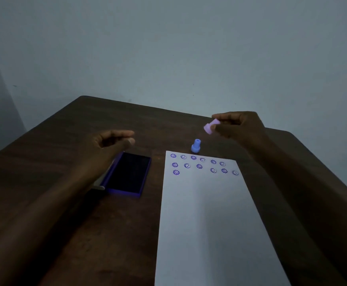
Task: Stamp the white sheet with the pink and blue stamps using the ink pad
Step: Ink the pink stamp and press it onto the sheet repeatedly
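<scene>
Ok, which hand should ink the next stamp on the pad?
The right hand: it already pinches the pink stamp in the air, so it probably only needs to cross to the open ink pad. The left hand hovers empty above the pad.

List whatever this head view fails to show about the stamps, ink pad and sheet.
- Pink stamp: its printing face is not shown; the right hand covers part of the handle.
- Ink pad: its left side and open lid are partly behind the left hand and forearm.
- White sheet: its near end is cut off by the bottom edge.
- Blue stamp: its face is against the table.
</scene>
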Motion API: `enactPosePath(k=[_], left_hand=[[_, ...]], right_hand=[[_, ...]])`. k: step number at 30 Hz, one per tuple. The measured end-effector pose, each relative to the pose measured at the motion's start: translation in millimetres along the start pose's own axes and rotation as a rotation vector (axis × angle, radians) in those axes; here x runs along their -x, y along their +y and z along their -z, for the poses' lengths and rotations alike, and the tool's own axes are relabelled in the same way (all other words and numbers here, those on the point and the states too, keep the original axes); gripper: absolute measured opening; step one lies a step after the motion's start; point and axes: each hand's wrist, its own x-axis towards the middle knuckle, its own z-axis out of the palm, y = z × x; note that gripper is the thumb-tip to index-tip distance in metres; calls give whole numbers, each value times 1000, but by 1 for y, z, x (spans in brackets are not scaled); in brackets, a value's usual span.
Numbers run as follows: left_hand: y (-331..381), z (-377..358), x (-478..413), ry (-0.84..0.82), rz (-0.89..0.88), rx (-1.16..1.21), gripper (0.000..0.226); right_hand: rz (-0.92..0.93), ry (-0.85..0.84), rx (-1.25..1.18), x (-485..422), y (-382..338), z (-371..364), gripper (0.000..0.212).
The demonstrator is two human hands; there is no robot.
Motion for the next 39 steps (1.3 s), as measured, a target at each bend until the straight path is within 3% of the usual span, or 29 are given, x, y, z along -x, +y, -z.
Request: enactPosePath(k=[7, 17, 32, 39], left_hand=[[-4, 1, -4, 12, 11, -10, 18], [-6, 2, -4, 26, 1, -19, 17], [-8, 2, -5, 21, -15, -13, 15], [-10, 3, -8, 19, -21, -16, 15]], right_hand=[[15, 30, 235, -19, 31, -2, 27], [84, 20, 264, -36, 26, -23, 19], [120, -187, 357, -46, 11, -86, 17], [96, -204, 464, -43, 26, -100, 17]])
